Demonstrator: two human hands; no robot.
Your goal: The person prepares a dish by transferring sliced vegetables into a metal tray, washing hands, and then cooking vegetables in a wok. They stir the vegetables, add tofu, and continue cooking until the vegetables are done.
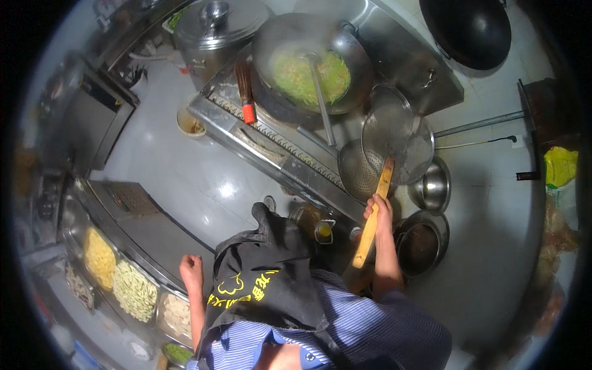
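My right hand (381, 212) grips the flat wooden handle (371, 231) of a round wire-mesh strainer (402, 143). The mesh head hangs partly over a perforated metal ladle (360, 171) at the stove's right end. My left hand (190, 270) is curled into a loose fist beside the food trays, with nothing visible in it. Beyond the strainer, a large wok (356, 55) on the stove holds steaming green shreds (296, 78) with some orange bits in liquid. A long-handled metal ladle (319, 92) rests in the wok, its bowl hidden in the food.
A bamboo wok brush (244, 88) lies on the stove's edge (268, 169). A lidded stockpot (222, 27) stands left of the wok. Steel bowls (432, 185) and pans (421, 245) sit at right. At lower left are trays of yellow shreds (99, 256), pale green shreds (134, 291) and whitish slices (175, 312).
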